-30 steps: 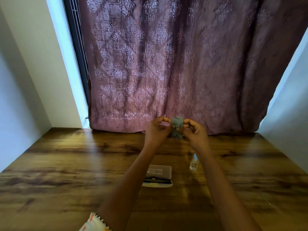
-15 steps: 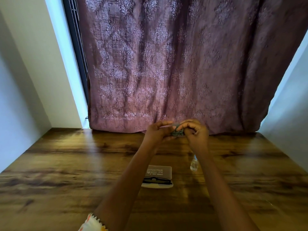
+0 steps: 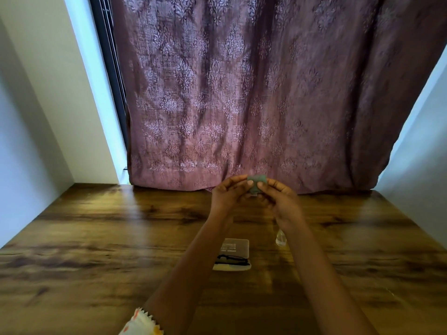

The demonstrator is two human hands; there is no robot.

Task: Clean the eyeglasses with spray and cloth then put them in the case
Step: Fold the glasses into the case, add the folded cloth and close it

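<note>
A small grey-green cleaning cloth [image 3: 257, 182] is folded into a neat square and pinched between my left hand [image 3: 228, 193] and my right hand [image 3: 280, 195], held up above the far part of the wooden table [image 3: 96, 250]. Below my arms the eyeglass case [image 3: 233, 253] lies open on the table, its lid back. Black-framed eyeglasses [image 3: 232, 259] rest folded in its pale lower half. A small clear spray bottle [image 3: 281, 238] stands to the right of the case, partly hidden by my right forearm.
A mauve patterned curtain [image 3: 242, 93] hangs behind the table's far edge. White walls close in on the left and right. A dark window frame [image 3: 108, 68] runs along the curtain's left side.
The cloth went from a loose bunch to a compact flat square between my fingers. Both hands stayed close together at about the same height. Case, glasses and bottle did not move.
</note>
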